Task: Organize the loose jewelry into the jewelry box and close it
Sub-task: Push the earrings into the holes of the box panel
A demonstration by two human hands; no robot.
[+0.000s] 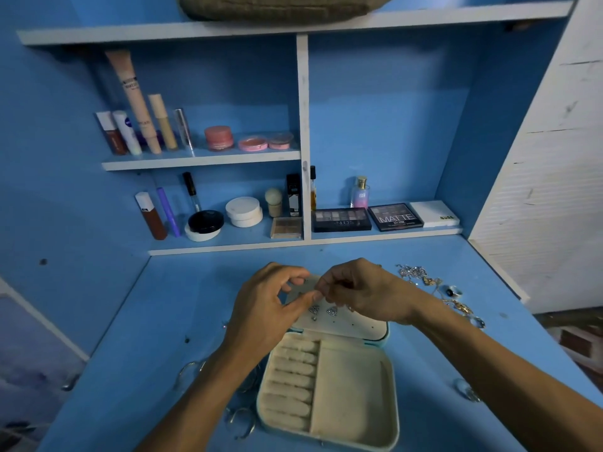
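Lying open on the blue counter (163, 321), the jewelry box (352, 386) has its lid (359, 327) raised, with two triangular earrings (332, 310) pinned to it. Both hands meet just above the lid. The left hand (264, 308) pinches its top edge. The right hand (368, 291) has its fingers curled together there, and I cannot tell whether it holds anything. Loose chains (412, 272) lie to the right.

- One view only: a head-worn wide-angle camera that looks forward and down from the person's own position.
- It faces the blue desk (195, 305) and the shelves (202, 161) behind; shelves fill the upper half, desk the lower half.
- Close range: forearms enter from the bottom edge. The left hand (261, 308) and right hand (365, 291) meet at frame centre, above the open jewelry box (352, 386).
- The wide lens bends straight lines near the frame edges.
- The small piece (342, 284) pinched in the right fingers is too blurred to name.
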